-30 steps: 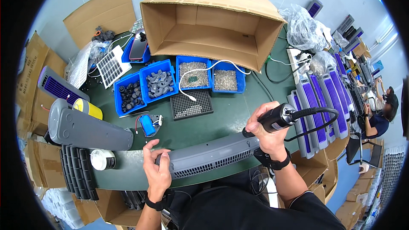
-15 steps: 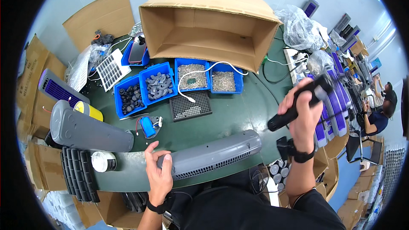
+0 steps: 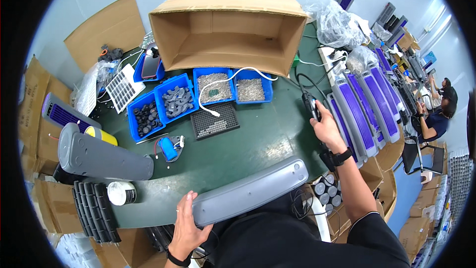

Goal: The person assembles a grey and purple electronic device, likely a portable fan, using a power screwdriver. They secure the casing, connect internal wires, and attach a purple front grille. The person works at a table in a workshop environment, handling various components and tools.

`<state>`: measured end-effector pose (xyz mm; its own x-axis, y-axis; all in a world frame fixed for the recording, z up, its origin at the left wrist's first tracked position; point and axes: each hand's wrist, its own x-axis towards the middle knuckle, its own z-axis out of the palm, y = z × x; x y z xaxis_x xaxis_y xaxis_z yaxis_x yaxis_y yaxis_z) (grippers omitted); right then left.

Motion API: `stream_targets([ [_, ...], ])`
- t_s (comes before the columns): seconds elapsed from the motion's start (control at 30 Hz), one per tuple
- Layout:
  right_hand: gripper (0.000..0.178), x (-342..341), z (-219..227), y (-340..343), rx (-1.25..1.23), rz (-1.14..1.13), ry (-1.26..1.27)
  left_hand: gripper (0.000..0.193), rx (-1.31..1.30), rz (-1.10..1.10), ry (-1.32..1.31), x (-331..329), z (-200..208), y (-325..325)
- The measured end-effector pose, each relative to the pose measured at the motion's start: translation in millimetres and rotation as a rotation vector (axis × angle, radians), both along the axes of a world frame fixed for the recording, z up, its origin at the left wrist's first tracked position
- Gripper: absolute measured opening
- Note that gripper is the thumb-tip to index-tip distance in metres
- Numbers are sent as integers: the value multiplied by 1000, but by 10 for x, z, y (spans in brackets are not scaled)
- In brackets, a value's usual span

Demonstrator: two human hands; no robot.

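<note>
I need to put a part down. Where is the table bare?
Bare green table lies between the black tray, the grey housing and the right hand. Crowded: the blue bins by the box, and purple panels on the right.

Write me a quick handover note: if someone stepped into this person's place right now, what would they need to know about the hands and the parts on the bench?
Left hand: grips the near end of the long grey housing, which lies across the front edge of the green table.
Right hand: stretched out to the right, holding the black corded power tool down at the table beside the row of purple-faced units.
Nearby: blue bins of small parts, a black tray, a second grey housing on the left.
Done: the tool is off the housing.
Left: I cannot tell from the picture whether the housing's fastening is finished; check it.
</note>
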<state>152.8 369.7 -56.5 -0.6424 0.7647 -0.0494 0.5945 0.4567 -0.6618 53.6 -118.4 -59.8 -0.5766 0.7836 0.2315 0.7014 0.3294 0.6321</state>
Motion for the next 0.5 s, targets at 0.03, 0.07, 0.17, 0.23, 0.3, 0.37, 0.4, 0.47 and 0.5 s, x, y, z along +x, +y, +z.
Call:
stream_targets([
  [0.03, 72, -7, 48, -54, -1, 32, -17, 121, 27, 5, 0, 11, -14, -9],
  [0.07, 72, 48, 7, -55, 55, 73, 9, 121, 54, 10, 2, 22, -23, -10],
  [0.17, 67, 185, -21, -266, 160, 187, 79, 121, 60, 16, 27, 47, -31, -30],
  [0.23, 61, 238, 100, -595, -192, 237, 335, 118, 78, 4, 25, 30, -59, -44],
  [0.3, 59, 284, 143, -907, -578, 306, 450, 116, 72, -9, 24, 6, -68, -48],
  [0.37, 64, 326, 73, -1013, -720, 476, 395, 123, 62, 34, -77, -62, -29, -11],
  [0.4, 69, 332, 22, -1028, -712, 519, 444, 125, 56, 74, -217, -98, 90, 52],
  [0.47, 82, 328, 12, -1057, -726, 551, 521, 136, 167, 191, -588, -152, 180, 168],
  [0.5, 91, 355, 35, -1026, -761, 549, 518, 113, 224, 229, -771, -168, 440, 288],
])
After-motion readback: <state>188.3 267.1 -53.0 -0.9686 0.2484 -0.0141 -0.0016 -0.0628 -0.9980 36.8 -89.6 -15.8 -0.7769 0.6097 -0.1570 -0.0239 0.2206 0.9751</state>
